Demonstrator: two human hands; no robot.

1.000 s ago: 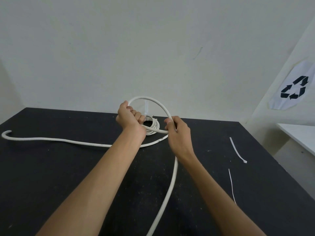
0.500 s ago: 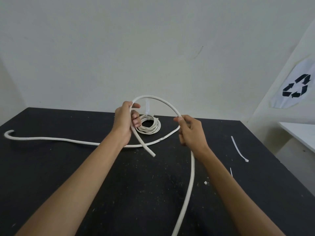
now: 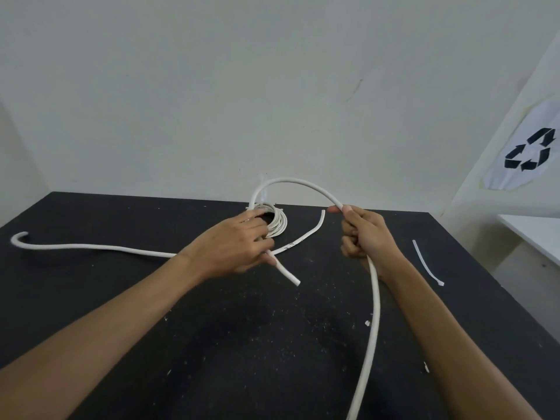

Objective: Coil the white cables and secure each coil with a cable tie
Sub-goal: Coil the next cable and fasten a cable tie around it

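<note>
A thick white cable (image 3: 374, 304) rises from the near edge of the black table (image 3: 121, 298), arcs up over the table's back edge and comes down to a free end near the middle. My right hand (image 3: 363, 234) grips it at the top right of the arc. My left hand (image 3: 233, 247) pinches it close to that free end. A second white cable (image 3: 91, 247) lies flat across the table's left half, hooked at its far left tip. Behind my left hand sits a small finished coil (image 3: 278, 222) of thinner white cable. A white cable tie (image 3: 425, 263) lies to the right.
The table meets a pale wall at the back. A white surface (image 3: 533, 234) stands lower at the right, and a recycling sign (image 3: 528, 154) hangs on the right wall. Small white specks dot the tabletop.
My hands have moved apart, widening the loop. My left hand dropped lower and turned palm down near the cable's end. My right hand shifted right and now holds the arc higher.
</note>
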